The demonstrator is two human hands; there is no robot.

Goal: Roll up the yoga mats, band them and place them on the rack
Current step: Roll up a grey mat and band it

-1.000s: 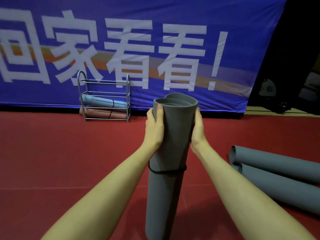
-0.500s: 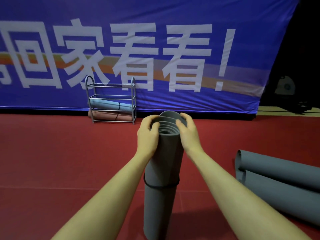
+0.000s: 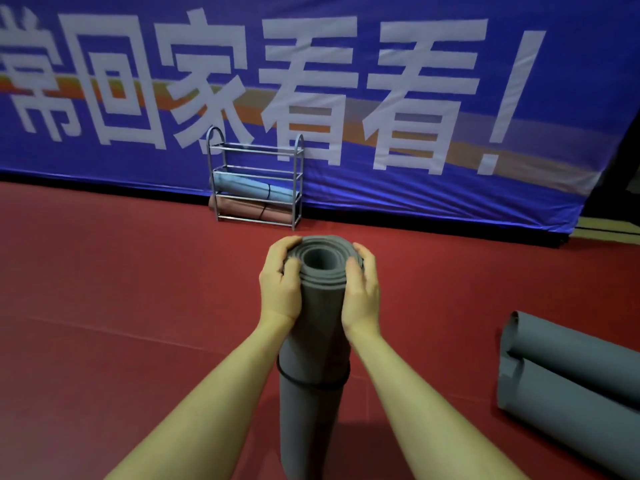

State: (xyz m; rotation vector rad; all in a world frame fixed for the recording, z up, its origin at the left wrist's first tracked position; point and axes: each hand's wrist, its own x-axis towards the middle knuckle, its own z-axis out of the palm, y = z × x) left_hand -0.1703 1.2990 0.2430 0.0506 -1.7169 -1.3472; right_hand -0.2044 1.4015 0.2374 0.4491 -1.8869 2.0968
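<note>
The left hand curls round the left side of the top of a rolled grey yoga mat, its fingers wrapped over the rim and its thumb lying against the coiled end, so the grip on that side is closed onto the roll. The mat stands upright on the red floor, long axis vertical, its open spiral end facing up; the lower end runs out of sight at the bottom of the view. A thin black band circles the roll about midway down the visible length, below both wrists. The right hand mirrors the left, fingers curved over the far edge of the rim and thumb along the near side, clasping the roll between the two palms. Both forearms reach forward and slightly inward, bare, wrists level with each other. Beyond the mat, against a blue banner with large white characters, a metal rack holds a light blue rolled mat on a middle shelf and a pink rolled mat on the one beneath. To the right, two loosely rolled grey mats lie side by side on the floor, well apart from the hands.
</note>
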